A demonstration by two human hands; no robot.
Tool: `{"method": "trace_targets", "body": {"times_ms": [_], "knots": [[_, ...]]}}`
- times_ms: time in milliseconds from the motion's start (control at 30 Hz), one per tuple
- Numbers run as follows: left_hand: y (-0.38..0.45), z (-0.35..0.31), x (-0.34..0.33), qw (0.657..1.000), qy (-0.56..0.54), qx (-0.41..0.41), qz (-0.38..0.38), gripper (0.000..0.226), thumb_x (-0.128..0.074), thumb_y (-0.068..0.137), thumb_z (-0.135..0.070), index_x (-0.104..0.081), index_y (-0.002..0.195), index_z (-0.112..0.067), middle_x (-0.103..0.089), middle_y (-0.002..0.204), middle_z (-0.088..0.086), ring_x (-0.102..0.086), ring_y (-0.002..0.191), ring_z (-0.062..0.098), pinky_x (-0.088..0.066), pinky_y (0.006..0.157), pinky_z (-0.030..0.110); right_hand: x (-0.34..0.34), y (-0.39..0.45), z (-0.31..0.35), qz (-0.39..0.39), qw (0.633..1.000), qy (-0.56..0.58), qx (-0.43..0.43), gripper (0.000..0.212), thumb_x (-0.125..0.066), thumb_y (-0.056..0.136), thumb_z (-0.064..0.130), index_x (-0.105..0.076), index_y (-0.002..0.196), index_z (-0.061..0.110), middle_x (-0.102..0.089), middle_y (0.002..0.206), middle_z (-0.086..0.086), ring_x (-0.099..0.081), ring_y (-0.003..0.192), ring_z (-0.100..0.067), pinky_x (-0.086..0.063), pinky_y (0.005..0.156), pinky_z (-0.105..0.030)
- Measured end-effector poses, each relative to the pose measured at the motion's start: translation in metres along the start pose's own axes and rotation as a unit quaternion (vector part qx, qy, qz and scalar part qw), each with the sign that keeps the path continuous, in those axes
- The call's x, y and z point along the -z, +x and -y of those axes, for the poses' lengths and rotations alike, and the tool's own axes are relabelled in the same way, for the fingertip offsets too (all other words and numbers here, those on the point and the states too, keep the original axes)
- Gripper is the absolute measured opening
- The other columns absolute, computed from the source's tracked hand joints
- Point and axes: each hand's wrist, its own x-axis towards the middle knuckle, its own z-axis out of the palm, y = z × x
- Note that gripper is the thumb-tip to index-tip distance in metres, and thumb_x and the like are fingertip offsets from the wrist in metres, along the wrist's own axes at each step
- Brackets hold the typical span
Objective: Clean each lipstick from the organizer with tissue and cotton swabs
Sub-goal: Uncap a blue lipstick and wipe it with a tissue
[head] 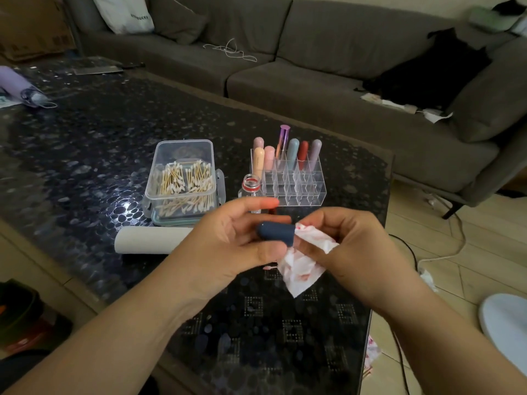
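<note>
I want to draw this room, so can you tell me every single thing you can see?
lipstick: one, navy, held in left hand
tissue: one, white with red stains, in right hand, touching lipstick
organizer: one, clear, on table
lipsticks: seven, pink, peach, purple, grey-blue, red, mauve, upright in organizer's back rows
swab box: one, clear, open, full of cotton swabs
bottle: one, clear, uncapped, left of organizer
roll: one, pale, lying before swab box
table: one, dark pebble pattern
sofa: one, grey, behind table
left hand: grips lipstick
right hand: pinches tissue
</note>
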Motion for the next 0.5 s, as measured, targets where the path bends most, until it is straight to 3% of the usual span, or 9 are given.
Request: {"method": "trace_targets", "body": {"times_ms": [67, 133, 200, 333, 500], "knots": [[0.000, 0.002, 0.001, 0.998, 0.049, 0.043, -0.021, 0.047, -0.070, 0.070, -0.046, -0.063, 0.109, -0.020, -0.073, 0.097, -0.001, -0.069, 0.091, 0.012, -0.053, 0.081, 0.028, 0.002, 0.000, 0.001, -0.018, 0.998, -0.055, 0.021, 0.020, -0.070, 0.080, 0.016, -0.067, 0.066, 0.030, -0.070, 0.067, 0.015, -0.063, 0.059, 0.003, -0.047, 0.056, -0.009], [0.001, 0.003, -0.001, 0.992, 0.110, 0.050, -0.040, 0.050, -0.054, 0.070, -0.056, -0.067, 0.097, -0.016, -0.071, 0.077, -0.002, -0.065, 0.072, 0.011, -0.050, 0.069, 0.027, 0.003, 0.000, -0.001, -0.030, 0.992, -0.112, 0.048, 0.020, -0.070, 0.080, 0.019, -0.067, 0.067, 0.033, -0.070, 0.070, 0.015, -0.064, 0.064, 0.003, -0.046, 0.057, -0.006], [0.002, 0.004, -0.002, 0.988, 0.138, 0.032, -0.052, 0.040, -0.054, 0.071, -0.047, -0.068, 0.087, -0.013, -0.066, 0.063, -0.003, -0.059, 0.060, 0.008, -0.047, 0.059, 0.022, 0.003, -0.001, -0.002, -0.033, 0.984, -0.158, 0.074, 0.020, -0.070, 0.080, 0.018, -0.066, 0.071, 0.035, -0.069, 0.071, 0.016, -0.064, 0.069, 0.005, -0.045, 0.058, -0.005], [0.005, 0.007, -0.001, 0.991, 0.119, 0.013, -0.063, 0.011, -0.060, 0.085, -0.019, -0.068, 0.087, -0.012, -0.068, 0.062, -0.002, -0.060, 0.057, 0.005, -0.047, 0.055, 0.015, 0.009, -0.003, 0.000, -0.008, 0.985, -0.157, 0.076, 0.012, -0.069, 0.080, 0.025, -0.058, 0.085, 0.028, -0.071, 0.076, 0.014, -0.067, 0.072, 0.001, -0.052, 0.064, -0.013], [0.005, 0.006, 0.002, 0.993, 0.106, -0.029, -0.053, 0.016, -0.068, 0.068, -0.019, -0.070, 0.085, -0.020, -0.072, 0.073, 0.001, -0.066, 0.063, 0.011, -0.053, 0.063, 0.017, 0.013, -0.003, 0.000, 0.019, 0.987, -0.147, 0.060, 0.007, -0.066, 0.083, 0.016, -0.066, 0.083, 0.023, -0.072, 0.080, 0.009, -0.068, 0.074, -0.002, -0.056, 0.069, -0.020]]}}
